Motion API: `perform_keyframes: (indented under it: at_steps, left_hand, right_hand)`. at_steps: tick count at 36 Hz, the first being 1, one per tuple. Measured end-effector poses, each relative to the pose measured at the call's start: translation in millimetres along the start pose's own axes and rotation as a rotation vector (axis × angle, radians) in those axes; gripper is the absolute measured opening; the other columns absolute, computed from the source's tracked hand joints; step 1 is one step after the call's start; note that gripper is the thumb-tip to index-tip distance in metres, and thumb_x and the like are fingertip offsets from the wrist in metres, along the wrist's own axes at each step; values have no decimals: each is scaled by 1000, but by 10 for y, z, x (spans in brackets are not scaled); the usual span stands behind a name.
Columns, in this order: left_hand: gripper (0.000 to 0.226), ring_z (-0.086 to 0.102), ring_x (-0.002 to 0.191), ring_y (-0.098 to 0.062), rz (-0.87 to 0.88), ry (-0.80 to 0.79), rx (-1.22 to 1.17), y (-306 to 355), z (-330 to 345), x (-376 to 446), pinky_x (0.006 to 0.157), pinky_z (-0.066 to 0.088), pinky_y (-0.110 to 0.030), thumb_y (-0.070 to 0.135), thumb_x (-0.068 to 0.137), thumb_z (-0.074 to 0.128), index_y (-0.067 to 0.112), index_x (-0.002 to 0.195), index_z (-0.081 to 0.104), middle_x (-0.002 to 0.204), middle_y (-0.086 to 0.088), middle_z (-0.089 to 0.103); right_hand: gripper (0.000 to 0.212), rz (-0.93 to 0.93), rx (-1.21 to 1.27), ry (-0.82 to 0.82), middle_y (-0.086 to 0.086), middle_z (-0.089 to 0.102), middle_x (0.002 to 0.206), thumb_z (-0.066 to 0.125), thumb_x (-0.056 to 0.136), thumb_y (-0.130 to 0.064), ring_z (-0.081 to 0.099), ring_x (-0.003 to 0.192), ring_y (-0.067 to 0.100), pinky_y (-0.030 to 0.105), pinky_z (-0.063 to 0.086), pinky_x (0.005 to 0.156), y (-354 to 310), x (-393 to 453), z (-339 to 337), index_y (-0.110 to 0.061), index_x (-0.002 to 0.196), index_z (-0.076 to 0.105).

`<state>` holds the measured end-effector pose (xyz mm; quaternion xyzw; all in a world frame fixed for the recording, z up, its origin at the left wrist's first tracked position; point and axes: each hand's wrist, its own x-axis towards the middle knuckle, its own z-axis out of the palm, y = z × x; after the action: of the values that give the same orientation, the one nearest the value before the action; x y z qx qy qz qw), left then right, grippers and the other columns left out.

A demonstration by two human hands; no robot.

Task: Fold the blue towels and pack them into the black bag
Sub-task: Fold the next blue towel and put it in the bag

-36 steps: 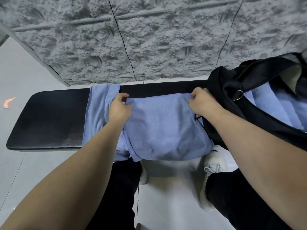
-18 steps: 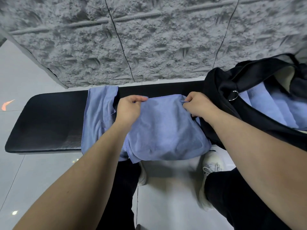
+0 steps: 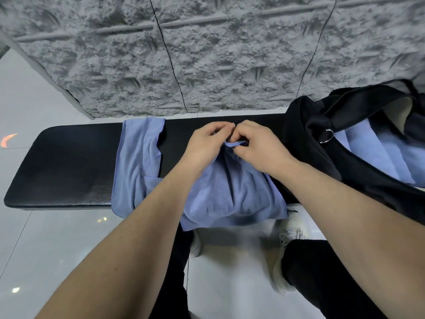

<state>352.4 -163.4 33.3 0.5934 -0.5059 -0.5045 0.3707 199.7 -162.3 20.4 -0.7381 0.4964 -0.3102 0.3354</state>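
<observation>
A blue towel (image 3: pixel 232 199) lies across the black bench (image 3: pixel 69 164) and hangs over its front edge. My left hand (image 3: pixel 207 143) and my right hand (image 3: pixel 255 143) meet at its far edge, each pinching a top corner, so the cloth bunches between them. A second blue towel (image 3: pixel 138 166) lies spread on the bench to the left. The black bag (image 3: pixel 322 139) sits open at the right end, with folded blue towels (image 3: pixel 386 157) inside.
A rough grey wall (image 3: pixel 207 54) stands right behind the bench. Below is a glossy tiled floor (image 3: pixel 46 249), where my legs in black trousers and white shoes (image 3: pixel 289 229) stand close to the bench's front edge.
My hands have moved toward each other, bringing the towel's two far corners together at the middle. The towel has gone from spread flat to bunched and narrower.
</observation>
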Motion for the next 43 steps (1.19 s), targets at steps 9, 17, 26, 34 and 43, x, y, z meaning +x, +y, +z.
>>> perform_keyframes:
  at_steps: [9,17,26,34,43]
  left_hand:
    - [20,63,98,-2,-71,-180,141,-21,-169,49,93,46,-22,47,94,60,29,96,69,102,10,72]
    - [5,55,67,-1,58,-166,245,-8,-197,67,64,43,-10,20,95,65,18,92,61,78,2,55]
    - [13,53,64,1,201,-92,206,37,-198,63,64,44,-10,2,93,61,14,89,63,78,4,58]
    - [20,56,59,4,171,-69,193,33,-172,73,63,45,-10,1,93,61,19,84,64,78,6,60]
    - [14,55,64,2,163,-114,133,51,-95,57,67,45,-11,13,91,68,27,89,72,66,18,63]
  right_hand:
    - [25,-43,30,-2,-3,64,92,62,75,9,61,88,10,28,51,79,44,-23,-96,-14,82,68]
    - [23,69,38,91,-10,68,86,62,81,0,60,79,5,28,50,74,87,-9,-194,-23,86,65]
    - [19,242,344,9,-3,71,77,65,88,2,66,78,4,16,48,72,43,-33,-216,-16,85,71]
    - [5,330,475,64,-5,66,75,75,85,-11,54,73,3,17,43,71,57,-27,-209,-15,88,75]
    - [11,284,461,64,6,70,84,73,86,-4,57,80,11,19,45,75,30,-36,-202,-14,83,72]
